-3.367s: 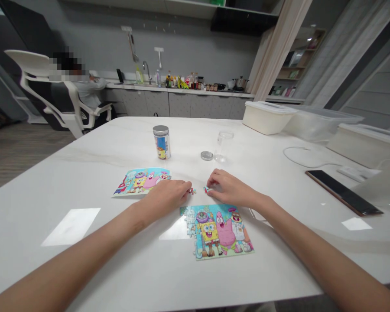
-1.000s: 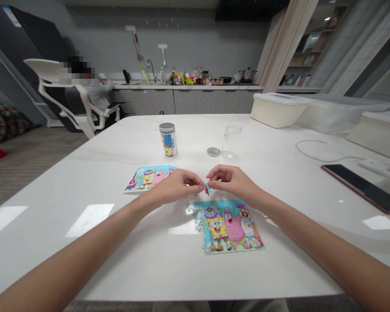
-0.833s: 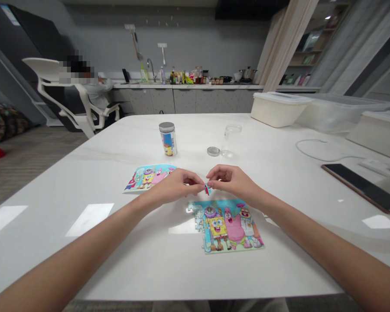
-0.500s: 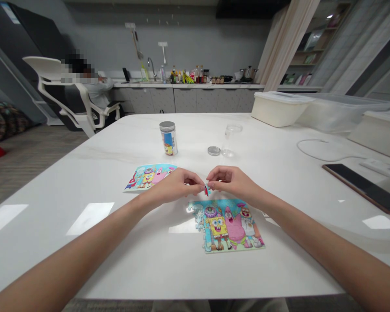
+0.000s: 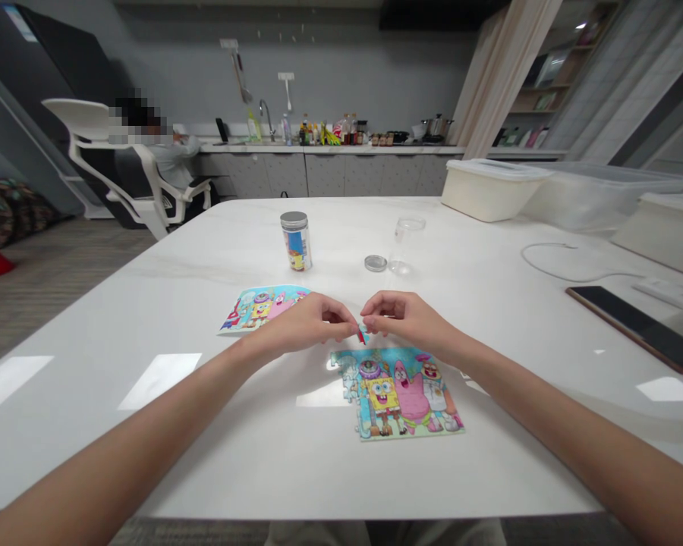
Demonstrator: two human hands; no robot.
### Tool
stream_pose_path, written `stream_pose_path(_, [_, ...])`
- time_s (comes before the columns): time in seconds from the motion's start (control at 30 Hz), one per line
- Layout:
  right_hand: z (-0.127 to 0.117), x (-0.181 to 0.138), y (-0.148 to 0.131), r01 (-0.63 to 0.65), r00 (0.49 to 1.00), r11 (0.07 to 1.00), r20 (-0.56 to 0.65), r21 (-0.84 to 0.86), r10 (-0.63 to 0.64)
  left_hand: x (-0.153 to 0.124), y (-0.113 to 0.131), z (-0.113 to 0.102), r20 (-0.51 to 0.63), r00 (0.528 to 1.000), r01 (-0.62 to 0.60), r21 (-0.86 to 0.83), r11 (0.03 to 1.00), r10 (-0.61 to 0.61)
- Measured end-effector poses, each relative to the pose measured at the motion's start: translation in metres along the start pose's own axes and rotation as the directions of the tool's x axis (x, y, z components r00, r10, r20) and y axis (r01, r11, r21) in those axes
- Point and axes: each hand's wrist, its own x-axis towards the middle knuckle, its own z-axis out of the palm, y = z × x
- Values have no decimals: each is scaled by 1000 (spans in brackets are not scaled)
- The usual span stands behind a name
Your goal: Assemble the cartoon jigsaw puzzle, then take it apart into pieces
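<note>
Between the fingertips of both hands is a small puzzle piece (image 5: pixel 363 334) coloured red and light blue; whether it is one piece or two I cannot tell. My left hand (image 5: pixel 317 322) pinches it from the left with thumb and index finger. From the right, my right hand (image 5: pixel 403 315) is closed on it the same way. Just below lies a cartoon jigsaw puzzle (image 5: pixel 410 398), joined together, with a jagged left edge. A printed picture sheet (image 5: pixel 253 311) showing the same scene lies partly behind my left hand.
Behind my hands stand a lidded jar (image 5: pixel 296 243) with a cartoon label and a clear open jar (image 5: pixel 407 246), its metal lid (image 5: pixel 376 263) alongside. To the right are a phone (image 5: pixel 637 326), a white cable (image 5: pixel 574 269) and storage boxes (image 5: pixel 492 193). A person (image 5: pixel 174 159) sits far left.
The piece has turned slightly between my fingertips, showing more of its face. Both hands stay in nearly the same place above the puzzle.
</note>
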Motion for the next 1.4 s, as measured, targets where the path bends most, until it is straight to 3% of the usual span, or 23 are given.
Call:
stream_pose_path(0.13, [0, -1, 3, 49, 998, 992, 53, -119, -43, -10, 8, -7, 185, 964, 165, 152, 975, -192])
stream_pose_path(0.2, [1, -4, 2, 98, 993, 965, 90, -245, -78, -18, 12, -9, 279, 932, 167, 241, 956, -233])
stream_pose_path(0.3, [2, -9, 0, 219, 963, 891, 238, -399, -130, -27, 12, -10, 237, 941, 152, 349, 925, -244])
stream_pose_path(0.4, [4, -13, -2, 376, 891, 806, 417, -458, -178, -31, 7, -12, 158, 957, 163, 410, 898, -245])
stream_pose_path(0.47, [5, -15, -2, 439, 860, 759, 470, -480, -201, -31, 3, -14, 149, 963, 146, 416, 898, -225])
stream_pose_path(0.87, [6, -18, -1, 553, 795, 668, 556, -498, -244, -30, 7, -10, 167, 944, 187, 444, 876, -286])
stream_pose_path(1.4, [7, -19, -1, 533, 800, 674, 564, -512, -204, -31, 5, -4, 179, 949, 174, 390, 904, -260])
